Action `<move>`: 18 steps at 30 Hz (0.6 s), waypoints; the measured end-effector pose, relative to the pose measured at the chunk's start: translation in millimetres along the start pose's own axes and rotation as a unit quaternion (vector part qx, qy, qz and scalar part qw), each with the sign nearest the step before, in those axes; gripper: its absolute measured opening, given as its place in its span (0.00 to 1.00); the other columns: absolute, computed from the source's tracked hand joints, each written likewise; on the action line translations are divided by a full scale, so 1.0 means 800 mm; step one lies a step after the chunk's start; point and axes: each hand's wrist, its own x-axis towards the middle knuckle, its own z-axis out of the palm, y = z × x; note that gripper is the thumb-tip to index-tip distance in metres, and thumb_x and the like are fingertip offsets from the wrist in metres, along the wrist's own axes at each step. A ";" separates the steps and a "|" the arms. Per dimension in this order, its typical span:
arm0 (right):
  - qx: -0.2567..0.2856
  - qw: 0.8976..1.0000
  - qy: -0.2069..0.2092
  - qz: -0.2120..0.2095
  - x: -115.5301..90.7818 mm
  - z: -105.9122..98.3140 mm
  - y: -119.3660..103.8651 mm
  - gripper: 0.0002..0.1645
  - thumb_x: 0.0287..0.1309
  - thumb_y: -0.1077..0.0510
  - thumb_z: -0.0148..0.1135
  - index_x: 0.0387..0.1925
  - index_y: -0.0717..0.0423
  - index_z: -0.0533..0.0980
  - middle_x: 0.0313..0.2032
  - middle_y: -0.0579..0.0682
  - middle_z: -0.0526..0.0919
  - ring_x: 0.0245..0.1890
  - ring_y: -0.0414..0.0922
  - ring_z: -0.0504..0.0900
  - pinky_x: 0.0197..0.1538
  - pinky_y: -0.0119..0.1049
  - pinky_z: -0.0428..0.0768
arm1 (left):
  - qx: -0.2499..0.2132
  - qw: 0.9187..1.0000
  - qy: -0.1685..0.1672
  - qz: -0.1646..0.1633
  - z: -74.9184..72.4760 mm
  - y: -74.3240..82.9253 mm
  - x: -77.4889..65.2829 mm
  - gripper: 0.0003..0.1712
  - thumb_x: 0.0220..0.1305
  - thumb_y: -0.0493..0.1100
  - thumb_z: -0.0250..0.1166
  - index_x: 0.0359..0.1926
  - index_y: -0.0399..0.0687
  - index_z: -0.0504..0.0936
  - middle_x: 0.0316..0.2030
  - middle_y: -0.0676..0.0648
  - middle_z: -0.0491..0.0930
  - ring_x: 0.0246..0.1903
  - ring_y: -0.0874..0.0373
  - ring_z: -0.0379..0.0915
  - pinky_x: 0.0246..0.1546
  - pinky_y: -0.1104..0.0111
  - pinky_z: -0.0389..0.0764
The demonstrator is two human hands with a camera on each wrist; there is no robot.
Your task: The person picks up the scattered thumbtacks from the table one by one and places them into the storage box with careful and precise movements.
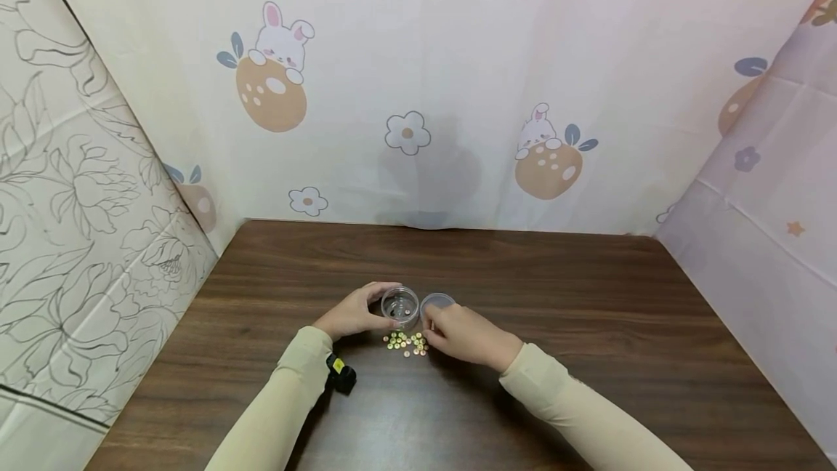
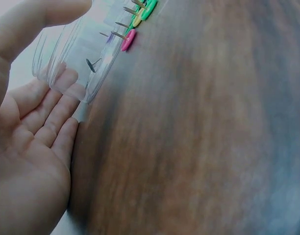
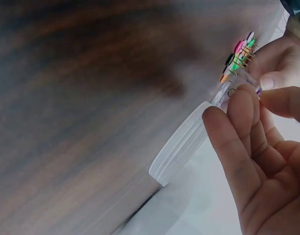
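A clear round jar (image 1: 400, 299) stands on the table, with a few thumbtacks inside. My left hand (image 1: 356, 310) holds its side, thumb at the near side and fingers behind. Just in front lies a loose cluster of thumbtacks (image 1: 405, 344), their flat heads in several colours; in the left wrist view pins of some thumbtacks (image 2: 128, 39) point up. My right hand (image 1: 471, 336) is right of the cluster. Its thumb and forefinger pinch a small purple-headed thumbtack (image 3: 259, 92), mostly hidden by the fingertips. Behind that hand the round jar lid (image 1: 437, 299) lies beside the jar.
The brown wooden table (image 1: 588, 296) extends on both sides of the hands. A printed curtain (image 1: 353, 166) hangs along its far edge, with more fabric at left and right. A black device (image 1: 341, 376) is strapped at the left wrist.
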 end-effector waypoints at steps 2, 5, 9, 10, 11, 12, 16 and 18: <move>0.002 1.000 0.008 0.003 0.003 -0.002 0.001 0.06 0.59 0.61 0.55 0.28 0.47 0.70 0.19 0.36 0.72 0.17 0.30 0.67 0.21 0.26 0.70 | 0.000 1.000 -0.002 -0.003 0.000 -0.001 0.000 0.42 0.51 0.41 0.71 0.66 0.43 0.64 0.61 0.39 0.66 0.58 0.48 0.63 0.58 0.49 0.66; 0.009 1.000 0.013 0.009 0.010 -0.004 0.001 0.05 0.59 0.59 0.55 0.28 0.47 0.71 0.20 0.35 0.73 0.17 0.30 0.69 0.22 0.26 0.72 | -0.007 1.000 -0.002 -0.007 0.000 -0.004 0.000 0.42 0.51 0.41 0.72 0.66 0.43 0.63 0.61 0.39 0.66 0.58 0.48 0.63 0.58 0.49 0.66; 0.018 0.999 0.025 0.015 0.021 -0.008 0.001 0.04 0.59 0.59 0.55 0.29 0.47 0.73 0.20 0.36 0.75 0.17 0.30 0.69 0.20 0.27 0.72 | -0.009 1.000 0.003 -0.013 0.001 -0.006 0.000 0.42 0.51 0.42 0.72 0.66 0.46 0.64 0.61 0.41 0.66 0.57 0.48 0.63 0.57 0.50 0.67; 0.021 0.999 0.027 0.017 0.023 -0.009 0.000 0.04 0.58 0.60 0.55 0.30 0.48 0.73 0.20 0.37 0.75 0.16 0.30 0.69 0.20 0.27 0.72 | -0.009 1.000 0.003 -0.014 0.001 -0.006 0.000 0.42 0.51 0.42 0.72 0.66 0.46 0.64 0.61 0.41 0.66 0.57 0.48 0.63 0.57 0.49 0.67; 0.021 0.999 0.028 0.018 0.026 -0.009 0.000 0.04 0.58 0.60 0.55 0.30 0.48 0.73 0.20 0.37 0.75 0.16 0.30 0.69 0.20 0.27 0.72 | -0.011 1.000 0.003 -0.016 0.001 -0.006 0.001 0.42 0.51 0.42 0.72 0.66 0.46 0.64 0.61 0.41 0.66 0.57 0.48 0.63 0.56 0.49 0.67; 0.019 0.999 0.030 0.019 0.028 -0.009 0.000 0.04 0.58 0.60 0.55 0.30 0.48 0.73 0.19 0.37 0.75 0.16 0.30 0.68 0.19 0.27 0.71 | -0.012 1.000 0.003 -0.019 0.001 -0.006 0.001 0.42 0.51 0.42 0.71 0.66 0.47 0.64 0.61 0.41 0.65 0.57 0.48 0.63 0.56 0.49 0.67; 0.012 0.999 0.028 0.020 0.036 -0.010 0.000 0.04 0.61 0.59 0.54 0.31 0.49 0.73 0.18 0.38 0.73 0.14 0.31 0.66 0.18 0.26 0.69 | -0.014 1.000 -0.001 -0.024 0.001 -0.004 0.001 0.42 0.52 0.43 0.71 0.67 0.46 0.63 0.62 0.41 0.64 0.58 0.48 0.62 0.56 0.49 0.67; 0.009 0.999 0.027 0.018 0.039 -0.009 -0.001 0.04 0.62 0.58 0.54 0.31 0.49 0.73 0.18 0.38 0.72 0.14 0.31 0.66 0.18 0.26 0.69 | -0.014 1.000 -0.003 -0.022 0.001 -0.003 0.000 0.42 0.52 0.43 0.71 0.67 0.45 0.62 0.62 0.39 0.63 0.58 0.47 0.62 0.57 0.49 0.67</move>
